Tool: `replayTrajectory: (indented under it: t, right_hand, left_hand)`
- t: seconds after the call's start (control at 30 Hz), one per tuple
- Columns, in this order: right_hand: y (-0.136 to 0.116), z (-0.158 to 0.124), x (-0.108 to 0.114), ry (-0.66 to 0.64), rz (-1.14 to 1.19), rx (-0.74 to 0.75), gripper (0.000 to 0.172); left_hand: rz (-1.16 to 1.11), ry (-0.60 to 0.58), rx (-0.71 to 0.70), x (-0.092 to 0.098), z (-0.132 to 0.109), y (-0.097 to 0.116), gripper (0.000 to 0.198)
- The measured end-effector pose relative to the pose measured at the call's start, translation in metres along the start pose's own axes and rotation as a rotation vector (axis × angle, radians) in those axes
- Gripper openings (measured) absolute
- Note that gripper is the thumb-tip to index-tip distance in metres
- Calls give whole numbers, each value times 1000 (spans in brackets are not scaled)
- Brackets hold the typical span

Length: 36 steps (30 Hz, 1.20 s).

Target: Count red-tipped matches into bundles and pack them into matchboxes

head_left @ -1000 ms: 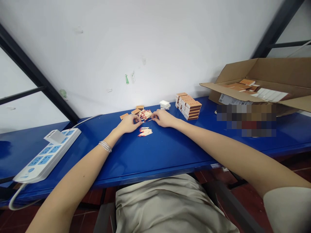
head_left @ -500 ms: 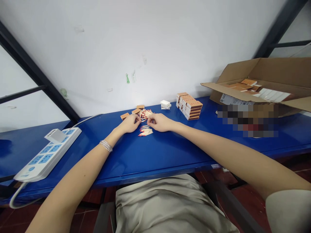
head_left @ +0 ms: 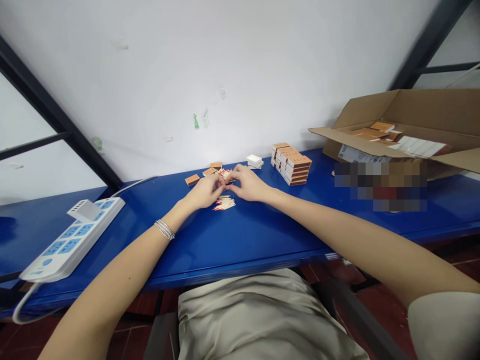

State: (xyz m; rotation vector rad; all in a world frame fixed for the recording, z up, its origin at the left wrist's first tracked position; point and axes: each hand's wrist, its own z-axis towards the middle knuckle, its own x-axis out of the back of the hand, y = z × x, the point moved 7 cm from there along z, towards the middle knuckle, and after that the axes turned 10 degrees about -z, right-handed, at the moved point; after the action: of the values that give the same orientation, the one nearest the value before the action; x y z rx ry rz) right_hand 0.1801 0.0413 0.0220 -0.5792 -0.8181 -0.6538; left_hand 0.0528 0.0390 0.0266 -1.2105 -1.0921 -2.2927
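My left hand [head_left: 207,191] is closed in a pinch over the blue table, its fingertips meeting those of my right hand. My right hand [head_left: 249,184] curves in from the other side, thumb and fingers drawn together in a pinch. What lies between the fingertips is too small to make out. Just behind them is a loose heap of red-tipped matches [head_left: 225,173], partly covered by my fingers. Nearer to me, a small row of matches [head_left: 225,203] lies on the table, red heads mostly to the left.
Brown matchboxes [head_left: 192,180] lie left of the heap. White box trays [head_left: 255,160] are stacked behind, beside piled matchboxes [head_left: 294,165]. An open cardboard box [head_left: 420,112] with more matchboxes stands right. A power strip [head_left: 75,237] lies left; the blue table [head_left: 240,240] ends before my lap.
My two hands have come together, fingertips now meeting over the gap where matches showed. The right fingers have lifted and stretched out toward the left hand. The front row of matches stays put.
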Motion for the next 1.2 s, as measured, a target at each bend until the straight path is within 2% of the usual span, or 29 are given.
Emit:
replayTrajectory:
  t: [0.2, 0.4, 0.53, 0.67, 0.77, 0.93, 1.2]
  right_hand:
    - [2, 3, 0, -47, -11, -48, 10]
    - [15, 3, 8, 25, 151, -228, 11]
    - [11, 1, -7, -23, 356, -271, 4]
    - [-3, -1, -23, -134, 472, -177, 8]
    - [-4, -1, -24, -181, 409, -145, 15]
    - [9, 1, -15, -110, 354, -204, 15]
    - [16, 1, -17, 2, 689, -307, 18]
  left_hand:
    - [-14, 35, -13, 6, 0, 4, 12]
    - [55, 93, 82, 18, 0, -13, 12]
    - [57, 117, 115, 21, 0, -21, 14]
    - [5, 145, 116, 21, -1, -24, 13]
    - [-84, 138, 107, 18, 0, -22, 11]
    - [-367, 190, 179, 15, 1, -21, 16]
    - [-677, 253, 319, 9, -3, -15, 34]
